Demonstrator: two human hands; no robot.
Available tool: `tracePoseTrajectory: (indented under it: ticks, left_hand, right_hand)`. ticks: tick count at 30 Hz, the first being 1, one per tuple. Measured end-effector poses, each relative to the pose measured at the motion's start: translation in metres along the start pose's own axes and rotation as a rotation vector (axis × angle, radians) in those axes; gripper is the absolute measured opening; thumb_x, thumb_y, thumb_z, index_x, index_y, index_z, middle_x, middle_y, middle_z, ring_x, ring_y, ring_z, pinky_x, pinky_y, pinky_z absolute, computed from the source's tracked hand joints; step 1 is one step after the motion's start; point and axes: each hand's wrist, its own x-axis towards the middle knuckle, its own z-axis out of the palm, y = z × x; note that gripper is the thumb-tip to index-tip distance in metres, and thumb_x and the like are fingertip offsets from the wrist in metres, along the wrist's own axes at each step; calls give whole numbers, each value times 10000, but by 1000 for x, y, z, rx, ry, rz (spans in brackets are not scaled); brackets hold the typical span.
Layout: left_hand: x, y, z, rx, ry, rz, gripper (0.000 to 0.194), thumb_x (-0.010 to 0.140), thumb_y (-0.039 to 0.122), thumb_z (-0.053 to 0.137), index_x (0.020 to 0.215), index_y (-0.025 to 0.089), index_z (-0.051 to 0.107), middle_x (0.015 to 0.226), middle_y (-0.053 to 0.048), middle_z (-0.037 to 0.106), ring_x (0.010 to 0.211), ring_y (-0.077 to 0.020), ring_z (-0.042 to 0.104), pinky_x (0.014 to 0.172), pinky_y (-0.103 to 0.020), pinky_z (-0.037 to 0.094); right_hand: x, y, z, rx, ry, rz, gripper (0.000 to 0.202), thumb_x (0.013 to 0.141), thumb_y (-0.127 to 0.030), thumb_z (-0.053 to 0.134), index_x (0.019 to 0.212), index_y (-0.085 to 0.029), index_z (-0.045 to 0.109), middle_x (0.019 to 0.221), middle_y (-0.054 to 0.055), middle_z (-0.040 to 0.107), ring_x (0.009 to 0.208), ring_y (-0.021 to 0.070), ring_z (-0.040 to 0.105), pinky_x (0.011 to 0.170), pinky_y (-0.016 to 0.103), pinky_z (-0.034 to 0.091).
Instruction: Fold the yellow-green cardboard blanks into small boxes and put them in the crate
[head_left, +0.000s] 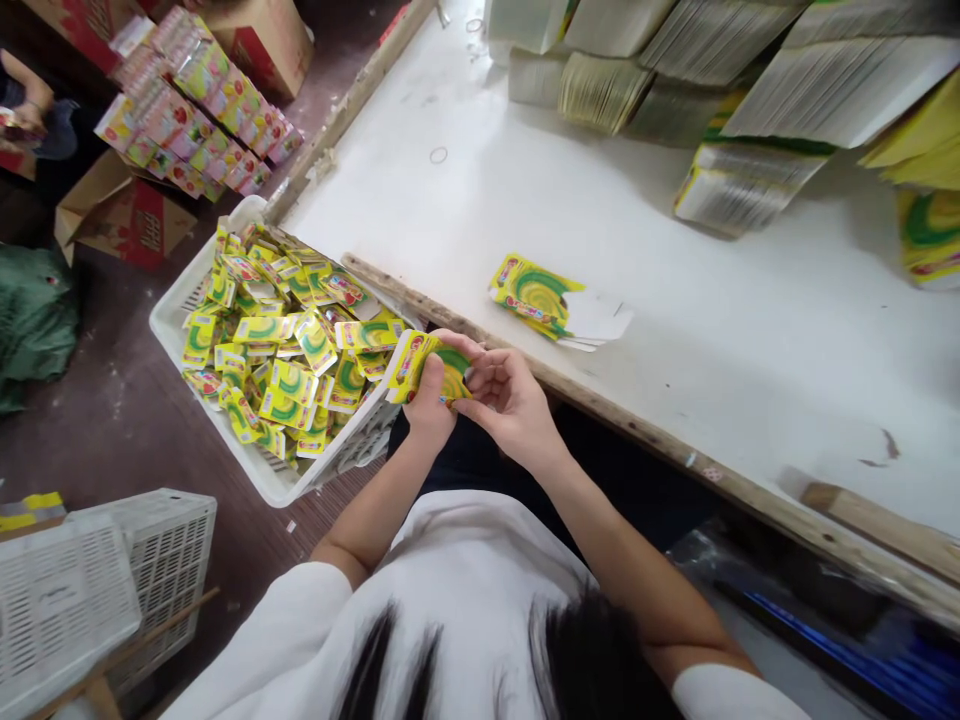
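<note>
Between my hands, just past the table's front edge, is a small yellow and green printed carton (411, 362). My left hand (433, 405) grips it with the thumb on top. My right hand (508, 400) pinches at its right end, fingers curled. To the left, a white plastic basket (281, 490) is heaped with similar yellow and green cartons (289, 393). A short stack of flat cartons (534, 298), some showing white flaps, lies on the white table (420, 215) in front of my right hand.
Stacks of flat cartons (705, 50) stand at the table's back right. A wooden strip (622, 420) edges the table. Pink packages (195, 110), an opened cardboard box (124, 215) and white crates (157, 560) are on the left. Another person's arm (28, 90) shows at far left.
</note>
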Motion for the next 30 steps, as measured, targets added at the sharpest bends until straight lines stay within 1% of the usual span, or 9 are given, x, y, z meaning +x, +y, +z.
tracePoseTrajectory:
  ticks: [5, 10, 13, 16, 19, 22, 24, 27, 30]
  left_hand:
    - [-3, 4, -2, 129, 51, -91, 381, 887, 616, 588, 962, 243, 617, 873, -28, 669, 899, -212, 693, 903, -403, 582]
    - [-5, 6, -4, 201, -6, -141, 490, 847, 693, 537, 1101, 274, 557, 997, -61, 692, 1010, -274, 702, 880, -461, 593]
    - [-4, 7, -3, 253, -9, -116, 507, 877, 707, 464, 1125, 271, 545, 1064, -74, 680, 1046, -275, 688, 899, -475, 576]
    - [-2, 8, -3, 297, 82, -130, 550, 853, 764, 443, 1082, 275, 543, 1069, -74, 669, 1037, -271, 675, 914, -469, 566]
    - [0, 9, -4, 246, 163, -122, 524, 837, 758, 486, 990, 258, 524, 918, -54, 642, 937, -245, 674, 893, -438, 570]
    - [2, 8, -4, 105, 151, -76, 434, 864, 670, 544, 876, 240, 482, 729, 8, 508, 731, -162, 614, 803, -347, 570]
    - [1, 6, -6, 37, 168, -90, 430, 878, 656, 549, 851, 235, 466, 706, 28, 451, 641, -115, 543, 726, -280, 547]
    - [-2, -1, -11, 115, 163, -162, 501, 857, 730, 520, 906, 232, 500, 767, 9, 496, 681, -122, 550, 696, -273, 528]
    - [-5, -7, -17, 267, 92, -145, 556, 760, 737, 641, 953, 226, 545, 846, -18, 574, 737, -155, 583, 702, -308, 525]
  right_hand:
    - [-3, -1, 6, -4, 14, 63, 459, 707, -433, 854, 939, -242, 507, 789, -30, 617, 709, 135, 609, 632, 273, 514]
    - [-3, -3, 0, 161, -52, 84, 483, 723, -479, 837, 946, -252, 474, 746, -43, 604, 657, 126, 601, 612, 267, 519]
    - [-6, -4, -1, 169, -95, 61, 500, 766, -508, 792, 1055, -267, 462, 912, 9, 659, 852, 168, 668, 766, 324, 559]
    - [-11, -8, 1, 43, -177, 2, 509, 849, -460, 714, 1221, -278, 420, 1166, 72, 657, 1100, 205, 646, 930, 375, 525]
    - [-16, -10, 7, -131, -195, -91, 520, 887, -326, 671, 1321, -274, 388, 1303, 95, 607, 1171, 206, 612, 932, 363, 509]
    - [-18, -6, 13, -216, -135, -168, 450, 876, -247, 671, 1272, -249, 458, 1185, 70, 634, 1046, 183, 633, 872, 334, 515]
    - [-16, -1, 15, -216, -92, -182, 382, 869, -247, 680, 1211, -244, 508, 1070, 40, 646, 945, 169, 631, 847, 328, 514]
    - [-9, 4, 10, -155, -22, -120, 355, 834, -296, 726, 1139, -247, 552, 955, 6, 647, 845, 162, 621, 788, 318, 517]
    - [-4, 2, 3, -107, 46, -76, 341, 796, -318, 761, 1075, -243, 579, 901, -6, 654, 786, 157, 619, 740, 306, 522]
